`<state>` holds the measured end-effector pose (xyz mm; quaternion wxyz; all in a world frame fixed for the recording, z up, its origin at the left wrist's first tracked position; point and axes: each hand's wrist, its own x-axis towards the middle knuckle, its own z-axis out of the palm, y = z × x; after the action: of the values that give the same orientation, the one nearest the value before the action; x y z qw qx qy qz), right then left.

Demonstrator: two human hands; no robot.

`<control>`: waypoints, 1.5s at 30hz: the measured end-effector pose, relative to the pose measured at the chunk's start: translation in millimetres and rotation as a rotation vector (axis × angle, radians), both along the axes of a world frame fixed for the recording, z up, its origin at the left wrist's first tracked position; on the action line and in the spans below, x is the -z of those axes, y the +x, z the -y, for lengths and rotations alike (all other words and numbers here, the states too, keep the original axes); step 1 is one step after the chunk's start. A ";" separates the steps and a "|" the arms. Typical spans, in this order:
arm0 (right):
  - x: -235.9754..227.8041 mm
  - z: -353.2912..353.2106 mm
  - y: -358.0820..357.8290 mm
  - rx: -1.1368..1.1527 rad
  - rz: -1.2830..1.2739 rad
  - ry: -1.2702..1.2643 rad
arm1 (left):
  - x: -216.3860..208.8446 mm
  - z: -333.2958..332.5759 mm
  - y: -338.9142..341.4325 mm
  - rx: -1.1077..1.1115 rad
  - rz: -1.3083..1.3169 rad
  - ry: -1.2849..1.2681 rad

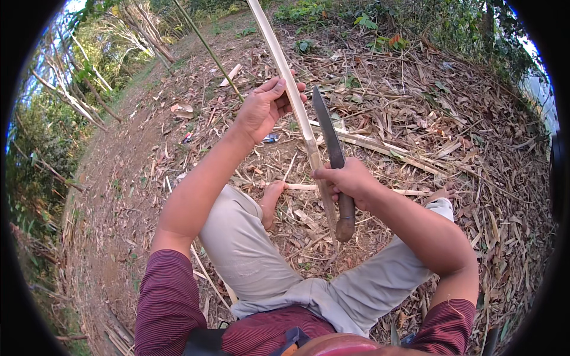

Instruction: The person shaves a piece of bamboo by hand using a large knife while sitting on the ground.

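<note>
A long pale split bamboo strip [274, 47] slants from the top of the view down between my knees, with a node partway along it. My left hand [261, 113] is closed around its upper part, thumb along the near side. In my right hand [351, 183] is a large knife [326, 121] with a dark blade and a brown handle, its tip pointing up and away. The blade lies just right of the strip, roughly alongside it. The right thumb and fingers also come against the strip's lower part; whether they grip it is hard to see.
I sit on ground covered with dry leaves [475, 148], bare feet [272, 202] apart. A thin pale stick [301, 187] lies between them. More bamboo pieces [386, 148] lie ahead to the right. A green stalk [209, 48] slants at upper left; shrubs and trees stand around.
</note>
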<state>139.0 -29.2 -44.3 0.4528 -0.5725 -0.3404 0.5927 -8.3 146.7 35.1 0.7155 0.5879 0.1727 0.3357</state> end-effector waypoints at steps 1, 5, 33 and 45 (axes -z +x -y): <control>1.3 -0.3 -0.2 -0.012 -0.007 0.000 | -0.7 0.5 -0.2 0.004 0.006 0.007; -8.6 2.8 -5.0 -0.015 0.042 -0.012 | -1.6 1.3 0.0 -0.009 0.039 0.011; 6.3 -1.5 -9.0 -0.018 0.049 -0.111 | 1.7 6.3 4.1 -0.180 -0.080 0.040; 4.8 1.9 -9.1 -0.016 0.044 -0.120 | 7.2 4.0 5.7 -0.178 -0.153 0.058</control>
<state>129.9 -31.2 -49.2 0.4054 -0.6089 -0.3188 0.6028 -2.6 142.7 27.9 0.6504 0.6144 0.2685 0.3568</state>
